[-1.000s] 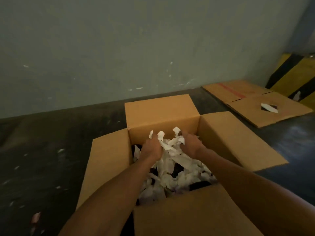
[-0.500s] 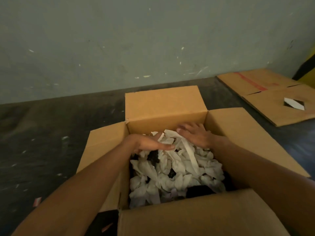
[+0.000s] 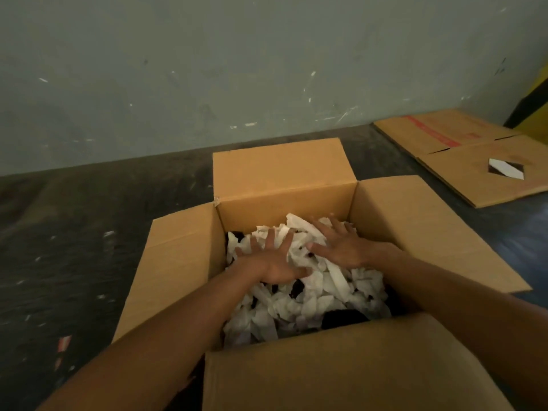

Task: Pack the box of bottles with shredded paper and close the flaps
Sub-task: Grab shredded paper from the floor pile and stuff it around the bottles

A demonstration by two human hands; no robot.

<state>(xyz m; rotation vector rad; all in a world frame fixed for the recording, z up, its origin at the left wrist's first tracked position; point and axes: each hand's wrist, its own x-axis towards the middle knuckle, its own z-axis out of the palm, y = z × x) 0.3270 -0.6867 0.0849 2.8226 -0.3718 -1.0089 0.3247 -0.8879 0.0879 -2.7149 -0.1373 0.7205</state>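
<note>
A brown cardboard box (image 3: 284,200) stands on the dark floor with all its flaps spread outward. White shredded paper (image 3: 314,298) fills most of its inside; a few dark gaps show between the strips, and the bottles underneath are hidden. My left hand (image 3: 274,261) lies flat on the paper near the box's middle left, palm down, fingers spread. My right hand (image 3: 341,244) rests flat on the paper toward the far right corner, fingers also spread. Neither hand holds anything.
A flattened cardboard sheet (image 3: 474,161) with a red stripe and a diamond cut-out lies on the floor at the far right. A grey wall (image 3: 237,69) runs behind the box. Small white paper scraps (image 3: 108,233) dot the floor on the left.
Both hands went from gripping bunches of paper to lying flat with spread fingers on top of it. The camera view moved closer and lower over the box.
</note>
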